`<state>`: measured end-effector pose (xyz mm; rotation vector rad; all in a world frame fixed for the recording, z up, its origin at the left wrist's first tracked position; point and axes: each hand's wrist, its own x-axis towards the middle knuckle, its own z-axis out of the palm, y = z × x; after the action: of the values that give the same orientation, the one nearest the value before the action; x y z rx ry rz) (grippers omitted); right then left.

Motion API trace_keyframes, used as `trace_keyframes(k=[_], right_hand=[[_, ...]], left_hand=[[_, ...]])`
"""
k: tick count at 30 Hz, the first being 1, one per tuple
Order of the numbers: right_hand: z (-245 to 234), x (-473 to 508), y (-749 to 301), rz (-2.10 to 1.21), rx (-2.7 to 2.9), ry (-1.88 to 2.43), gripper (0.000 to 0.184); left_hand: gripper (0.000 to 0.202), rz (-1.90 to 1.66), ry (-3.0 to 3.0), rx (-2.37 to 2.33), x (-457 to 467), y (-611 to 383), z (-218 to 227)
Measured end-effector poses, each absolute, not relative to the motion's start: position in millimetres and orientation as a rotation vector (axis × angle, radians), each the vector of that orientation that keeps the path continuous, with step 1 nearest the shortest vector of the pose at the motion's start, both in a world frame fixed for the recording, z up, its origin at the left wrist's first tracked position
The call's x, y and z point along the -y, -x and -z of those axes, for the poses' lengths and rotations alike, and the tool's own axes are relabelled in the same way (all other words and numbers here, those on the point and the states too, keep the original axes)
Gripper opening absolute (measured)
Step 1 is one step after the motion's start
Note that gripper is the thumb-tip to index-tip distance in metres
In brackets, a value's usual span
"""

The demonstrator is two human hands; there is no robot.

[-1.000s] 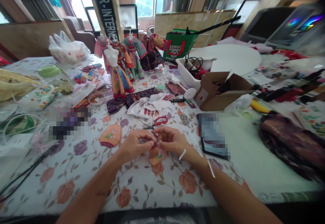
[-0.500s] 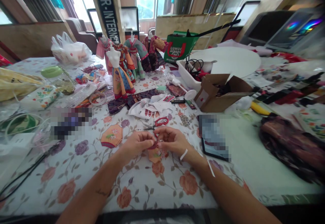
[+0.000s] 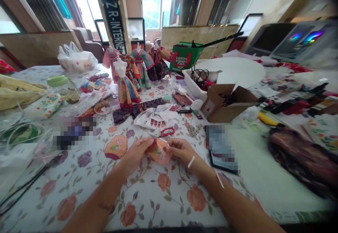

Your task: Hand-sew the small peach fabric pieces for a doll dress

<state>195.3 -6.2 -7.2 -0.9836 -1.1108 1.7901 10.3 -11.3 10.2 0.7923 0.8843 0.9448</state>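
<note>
In the head view, the left hand (image 3: 137, 152), nearly closed, pinches an orange patterned piece (image 3: 159, 152), and the right hand (image 3: 182, 152) pinches its opposite edge, holding it between them. Red-handled scissors (image 3: 168, 131) lie just beyond the right hand.

Patch (image 3: 159, 152), centre: orange, floral. Tablecloth (image 3: 148, 199): white, orange and purple flowers. Skirt (image 3: 127, 90): orange/blue panels, red hem. Bag (image 3: 188, 54): green.

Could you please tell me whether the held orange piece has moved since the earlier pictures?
Yes: the held orange piece has moved up the picture, away from the printed rose on the tablecloth, opening a gap.
</note>
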Motion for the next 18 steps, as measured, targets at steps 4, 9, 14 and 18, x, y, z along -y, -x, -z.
trace_keyframes(k=[4,9,14,18], right_hand=[[9.2,5.6,-195.2,-1.758,1.124,0.951,0.021],[10.3,5.1,-196.2,-1.703,1.159,0.949,0.022],[4.5,5.7,-195.7,-1.684,1.150,0.965,0.025],[2.4,5.8,-196.0,-1.634,1.131,0.976,0.026]], left_hand=[[0.018,-0.972,-0.777,-0.838,11.0,-10.2,-9.6],[0.029,-0.931,-0.783,-0.747,10.7,-6.1,-13.8],[0.034,-0.897,-0.695,-0.661,10.1,-5.0,-17.6],[0.033,-0.908,-0.745,-0.792,7.2,-4.3,-15.0]])
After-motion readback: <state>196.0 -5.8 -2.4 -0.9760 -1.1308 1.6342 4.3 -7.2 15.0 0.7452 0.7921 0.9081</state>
